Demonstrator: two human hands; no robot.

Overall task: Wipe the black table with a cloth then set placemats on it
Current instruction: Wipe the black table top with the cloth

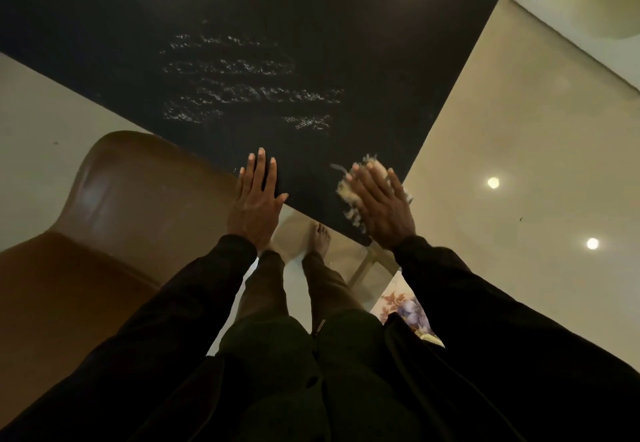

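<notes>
The person stands at the near corner of the black table (138, 19). The left hand (258, 199) lies flat on the table's near edge, fingers straight, holding nothing. The right hand (381, 199) presses a pale, fluffy cloth (346, 193) onto the top by the near right corner, fingers stretched over it (slightly blurred). Whitish streaks (242, 88) cross the table's middle. A brown chair (121, 199) stands along the left edge.

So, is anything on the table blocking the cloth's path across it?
Nothing visible does. The right hand presses the cloth near a corner of the table; only pale streaks lie ahead, and the left hand rests flat beside it.
</notes>
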